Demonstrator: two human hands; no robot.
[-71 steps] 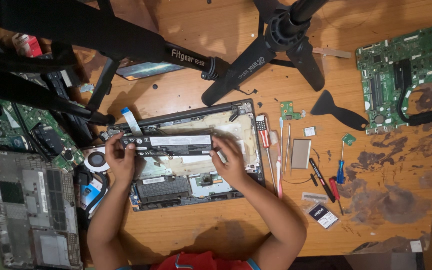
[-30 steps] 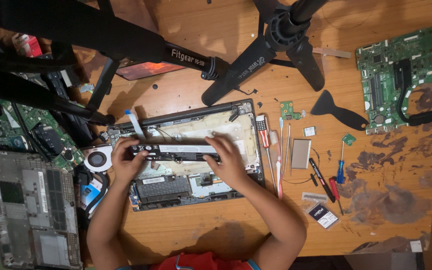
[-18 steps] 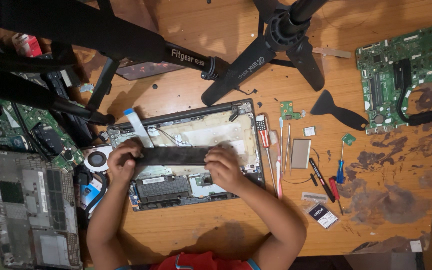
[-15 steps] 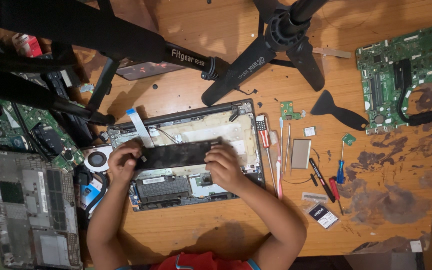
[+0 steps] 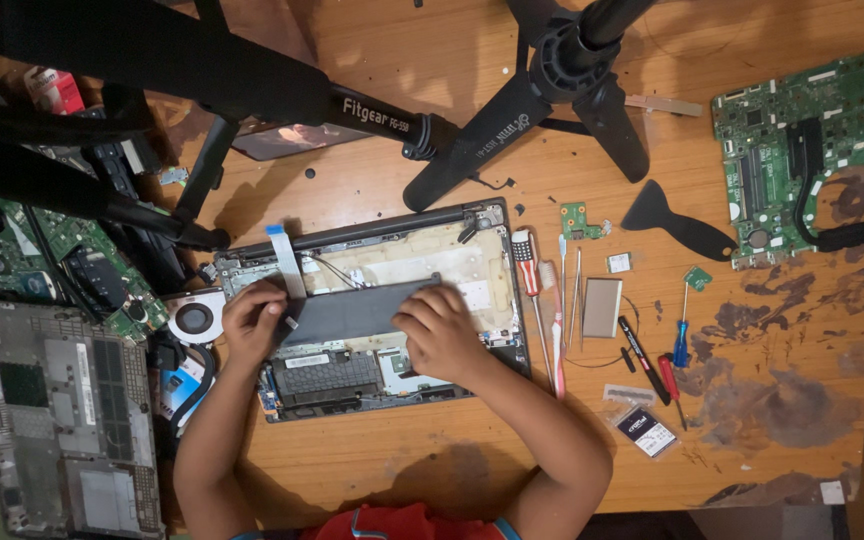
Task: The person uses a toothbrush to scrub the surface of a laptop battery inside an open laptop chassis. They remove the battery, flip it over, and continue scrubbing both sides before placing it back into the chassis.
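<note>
An opened laptop base (image 5: 472,232) lies in the middle of the wooden table, its insides showing. A long flat dark battery pack (image 5: 352,312) lies across it. My left hand (image 5: 250,322) grips the pack's left end. My right hand (image 5: 439,331) presses on its right end. A white and blue ribbon cable (image 5: 283,255) sticks up just behind my left hand. A dark component block (image 5: 317,374) sits in the base below the pack.
Black tripod legs (image 5: 472,140) cross the table's back. A laptop bottom cover (image 5: 57,420), a fan (image 5: 192,318) and green boards (image 5: 12,250) lie left. Right: screwdrivers (image 5: 524,270), a silver drive (image 5: 602,306), a black pry tool (image 5: 677,222) and a motherboard (image 5: 812,130).
The battery pack has turned from edge-on to lying flat on the laptop base and has moved slightly toward me. Both hands stayed on its ends and came down with it.
</note>
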